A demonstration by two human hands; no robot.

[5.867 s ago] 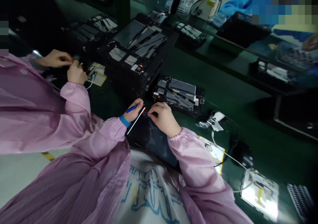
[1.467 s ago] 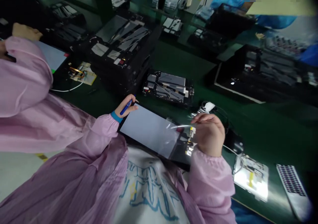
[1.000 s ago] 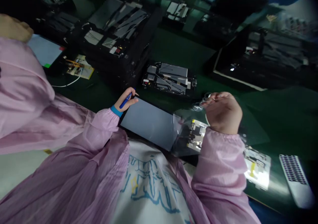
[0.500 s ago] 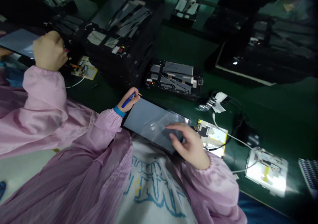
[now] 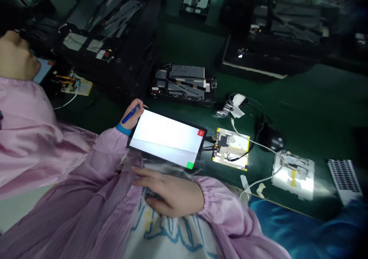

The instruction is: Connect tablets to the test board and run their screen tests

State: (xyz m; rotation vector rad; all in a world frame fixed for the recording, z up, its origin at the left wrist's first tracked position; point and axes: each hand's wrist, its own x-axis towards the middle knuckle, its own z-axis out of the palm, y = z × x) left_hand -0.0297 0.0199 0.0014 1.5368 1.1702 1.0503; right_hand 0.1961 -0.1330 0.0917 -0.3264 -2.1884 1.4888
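Observation:
A flat display panel (image 5: 166,136) is lit bright white, with a red square at its upper right and a green one at its lower right. My left hand (image 5: 132,115) is closed round a blue pen (image 5: 130,114) and touches the panel's upper left corner. Below the panel, in front of my shirt, my right hand (image 5: 169,192) is open, fingers stretched to the left and apart from the panel. Dark flat cables run from the panel's right edge to a yellow-edged circuit assembly (image 5: 231,149).
Behind the panel lies an opened tablet body (image 5: 184,82); taller stacks of them (image 5: 106,56) stand at the back left. Cables, a black round device (image 5: 271,138) and a shiny metal plate (image 5: 293,176) lie to the right. At left is a co-worker's fist (image 5: 17,56).
The panel has turned from dark grey to lit white with coloured squares. My right hand has left its surface, moving left and down towards my shirt. My left hand still holds the pen.

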